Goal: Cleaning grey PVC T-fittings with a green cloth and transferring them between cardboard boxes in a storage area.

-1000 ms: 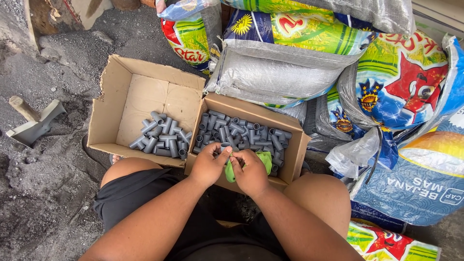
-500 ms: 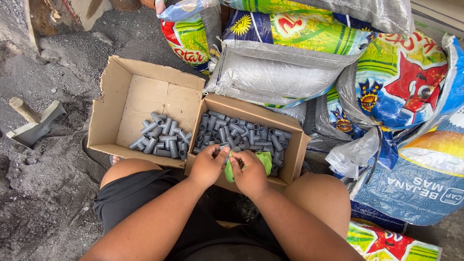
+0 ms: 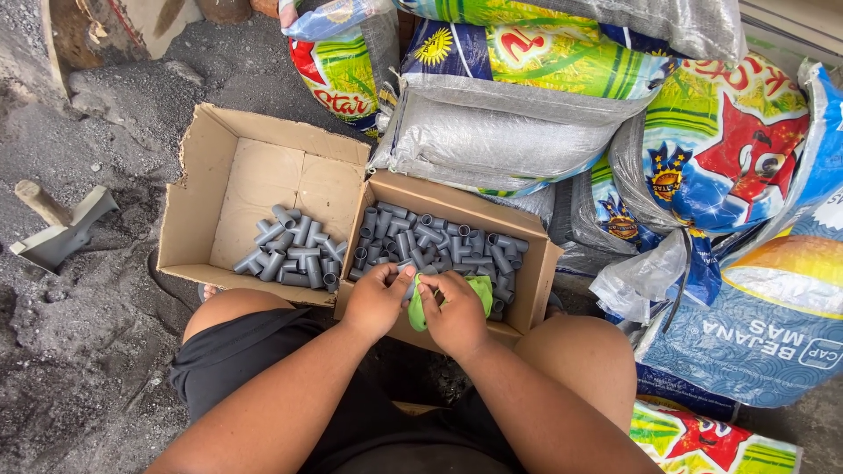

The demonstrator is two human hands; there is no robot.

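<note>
Green cloth (image 3: 479, 290) sits bunched between both hands, over the near edge of the smaller cardboard box (image 3: 536, 281). From the head camera, the left hand (image 3: 378, 303) curls its fingers closed around something small and grey at the cloth's left end; whether that is one of the pipe fittings I cannot tell. The right hand (image 3: 455, 314) grips the cloth, fingers folded over it. Grey pipe fittings (image 3: 439, 246) fill that box; a smaller heap of fittings (image 3: 294, 259) lies in the larger open box (image 3: 202, 175) just beside it. Printed sacks (image 3: 702, 149) are piled behind and to the right. The person's knees flank the hands.
</note>
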